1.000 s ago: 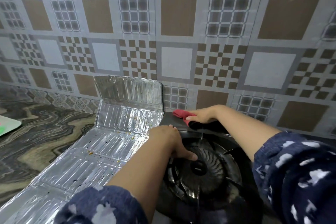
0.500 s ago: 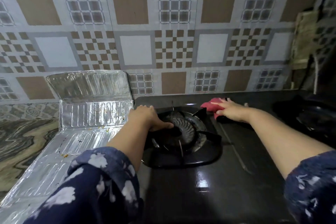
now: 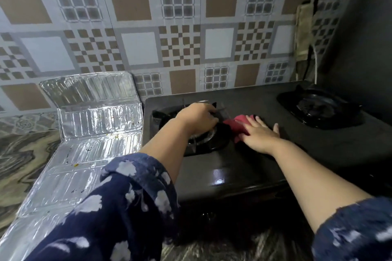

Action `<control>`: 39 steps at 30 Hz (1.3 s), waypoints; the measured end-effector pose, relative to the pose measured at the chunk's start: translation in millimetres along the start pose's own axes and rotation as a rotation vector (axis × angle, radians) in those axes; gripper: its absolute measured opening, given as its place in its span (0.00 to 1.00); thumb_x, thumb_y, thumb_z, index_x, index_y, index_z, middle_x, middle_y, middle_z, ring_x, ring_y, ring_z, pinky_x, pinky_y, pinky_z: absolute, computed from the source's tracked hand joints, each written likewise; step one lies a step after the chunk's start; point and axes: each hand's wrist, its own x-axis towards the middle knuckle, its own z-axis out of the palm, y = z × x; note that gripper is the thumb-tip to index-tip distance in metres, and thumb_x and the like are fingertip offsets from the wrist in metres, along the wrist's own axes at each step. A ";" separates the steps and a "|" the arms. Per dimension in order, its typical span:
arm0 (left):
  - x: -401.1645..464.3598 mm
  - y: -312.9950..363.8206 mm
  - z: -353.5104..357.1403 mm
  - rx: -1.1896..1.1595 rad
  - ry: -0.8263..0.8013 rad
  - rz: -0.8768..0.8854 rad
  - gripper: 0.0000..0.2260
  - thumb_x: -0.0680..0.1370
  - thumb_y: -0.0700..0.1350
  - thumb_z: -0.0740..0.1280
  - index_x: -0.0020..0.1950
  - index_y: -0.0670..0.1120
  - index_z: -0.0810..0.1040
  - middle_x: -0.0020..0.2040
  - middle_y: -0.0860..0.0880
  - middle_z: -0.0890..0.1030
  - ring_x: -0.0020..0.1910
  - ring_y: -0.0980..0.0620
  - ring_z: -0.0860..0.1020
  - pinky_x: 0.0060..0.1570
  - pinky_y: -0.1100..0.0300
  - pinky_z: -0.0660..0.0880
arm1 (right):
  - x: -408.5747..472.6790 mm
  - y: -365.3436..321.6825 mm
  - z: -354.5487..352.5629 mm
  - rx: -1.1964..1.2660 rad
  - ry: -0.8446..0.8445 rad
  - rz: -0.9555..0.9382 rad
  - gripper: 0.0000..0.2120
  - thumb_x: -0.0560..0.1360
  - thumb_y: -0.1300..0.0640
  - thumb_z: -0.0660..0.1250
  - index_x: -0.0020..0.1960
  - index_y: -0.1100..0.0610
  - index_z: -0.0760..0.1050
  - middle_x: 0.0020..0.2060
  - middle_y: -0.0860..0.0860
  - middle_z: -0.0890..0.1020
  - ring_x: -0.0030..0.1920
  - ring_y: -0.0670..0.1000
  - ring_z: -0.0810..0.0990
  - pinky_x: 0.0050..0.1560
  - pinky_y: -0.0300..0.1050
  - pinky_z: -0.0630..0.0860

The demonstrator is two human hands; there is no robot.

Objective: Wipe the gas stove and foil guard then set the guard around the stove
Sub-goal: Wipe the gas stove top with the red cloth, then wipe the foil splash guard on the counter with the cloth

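Lengthwise, foil guard (image 3: 84,154) flanks stove (image 3: 244,161) — flat.

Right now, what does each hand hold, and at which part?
The right hand presses flat on a red cloth, covering its right part, on the stove. The left hand rests on the left burner's grate; a real grip cannot be told.
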 end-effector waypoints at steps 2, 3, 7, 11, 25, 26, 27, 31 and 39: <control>-6.0 12.9 10.7 0.027 -0.049 0.040 0.17 0.78 0.50 0.64 0.67 0.51 0.75 0.65 0.47 0.78 0.63 0.46 0.75 0.61 0.54 0.72 | -14.4 -0.1 5.5 -0.035 0.026 0.001 0.27 0.79 0.43 0.49 0.76 0.43 0.46 0.78 0.45 0.44 0.77 0.49 0.40 0.73 0.66 0.38; -8.8 16.3 15.7 0.045 -0.056 0.055 0.18 0.78 0.50 0.64 0.67 0.50 0.75 0.65 0.47 0.77 0.63 0.45 0.74 0.61 0.55 0.72 | -20.5 -0.3 7.7 -0.044 0.035 -0.005 0.27 0.79 0.42 0.49 0.76 0.42 0.47 0.78 0.45 0.44 0.77 0.49 0.40 0.73 0.66 0.38; -19.2 17.9 31.2 0.070 -0.020 0.059 0.21 0.77 0.50 0.64 0.70 0.49 0.71 0.70 0.46 0.73 0.69 0.46 0.70 0.66 0.51 0.68 | -35.8 -4.2 14.4 -0.060 0.049 -0.020 0.26 0.79 0.42 0.47 0.76 0.43 0.48 0.78 0.47 0.44 0.77 0.51 0.39 0.73 0.66 0.36; -40.8 13.0 41.6 0.114 0.047 0.033 0.25 0.77 0.51 0.64 0.74 0.49 0.66 0.74 0.49 0.67 0.72 0.48 0.67 0.69 0.50 0.66 | -38.5 -5.7 17.5 -0.085 0.050 -0.014 0.26 0.79 0.43 0.45 0.76 0.43 0.47 0.78 0.47 0.44 0.77 0.52 0.39 0.73 0.65 0.37; -147.6 -38.2 50.6 0.093 0.228 -0.028 0.19 0.79 0.49 0.61 0.71 0.51 0.70 0.77 0.53 0.62 0.76 0.53 0.59 0.73 0.47 0.55 | -108.5 -66.3 52.4 0.005 0.340 -0.025 0.21 0.79 0.48 0.52 0.71 0.49 0.65 0.69 0.52 0.69 0.70 0.56 0.62 0.66 0.59 0.59; -157.7 -46.0 50.8 0.093 0.239 -0.039 0.19 0.79 0.49 0.61 0.70 0.51 0.70 0.77 0.52 0.63 0.76 0.53 0.60 0.73 0.46 0.57 | -117.4 -79.1 56.4 -0.009 0.368 -0.041 0.20 0.80 0.48 0.53 0.70 0.51 0.66 0.67 0.53 0.71 0.67 0.58 0.64 0.65 0.58 0.61; -168.8 -55.0 50.4 0.082 0.240 -0.059 0.19 0.79 0.49 0.61 0.70 0.51 0.70 0.76 0.51 0.64 0.75 0.51 0.62 0.72 0.45 0.58 | -126.4 -93.5 60.0 -0.010 0.388 -0.063 0.19 0.80 0.48 0.54 0.69 0.52 0.67 0.66 0.54 0.72 0.66 0.58 0.65 0.63 0.57 0.63; -216.0 -93.7 47.2 0.075 0.217 -0.180 0.20 0.80 0.51 0.60 0.72 0.50 0.68 0.76 0.50 0.64 0.73 0.47 0.66 0.71 0.41 0.61 | -162.0 -161.1 75.8 0.130 0.429 -0.249 0.18 0.80 0.50 0.55 0.67 0.53 0.69 0.64 0.54 0.74 0.64 0.59 0.68 0.61 0.56 0.65; -328.0 -178.1 59.3 -0.003 0.198 -0.483 0.21 0.79 0.50 0.62 0.71 0.47 0.69 0.75 0.48 0.66 0.73 0.46 0.65 0.71 0.44 0.62 | -193.1 -265.8 138.7 0.038 0.215 -0.580 0.20 0.80 0.51 0.55 0.71 0.52 0.65 0.66 0.54 0.72 0.67 0.58 0.65 0.66 0.57 0.60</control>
